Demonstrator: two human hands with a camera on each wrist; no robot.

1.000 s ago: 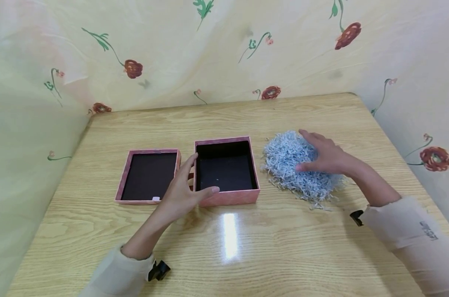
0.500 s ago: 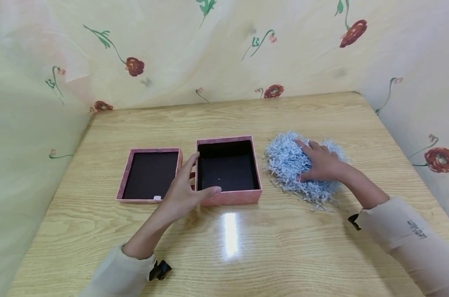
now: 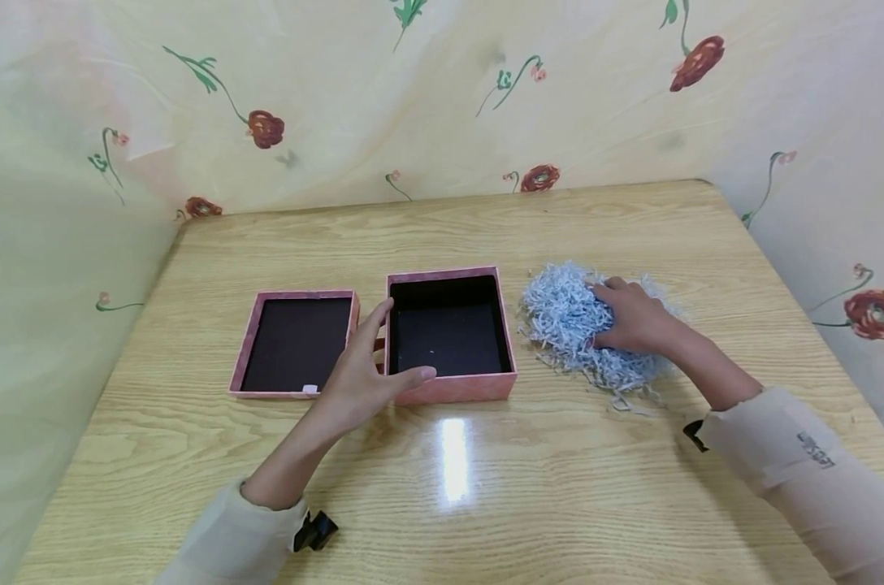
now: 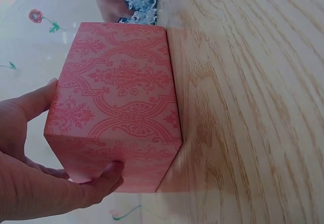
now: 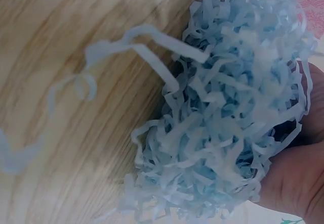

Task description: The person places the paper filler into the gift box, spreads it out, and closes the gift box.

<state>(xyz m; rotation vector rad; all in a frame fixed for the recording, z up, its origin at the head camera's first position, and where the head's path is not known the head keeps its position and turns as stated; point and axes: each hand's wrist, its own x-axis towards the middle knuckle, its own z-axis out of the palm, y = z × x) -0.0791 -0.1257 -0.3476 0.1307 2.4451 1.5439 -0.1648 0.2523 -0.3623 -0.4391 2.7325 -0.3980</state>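
A pink patterned box with a black interior stands on the table, its top uncovered. My left hand rests against its left side, thumb at the front rim and index finger along the left rim. The left wrist view shows the spread left hand touching the box's pink wall. To the right lies a loose heap of pale blue shredded paper. My right hand grips into this heap, its fingertips buried in strands. In the right wrist view, the shredded paper covers most of the right hand.
Left of the box lies a shallow pink lid, black inside, with a small white tab at its near edge. Everything sits on a wood-grain table. A floral cloth hangs behind and at both sides.
My right hand has lowered from above the shredded paper into it, and its fingers have closed in on the strands. The left hand and the box have stayed in place.
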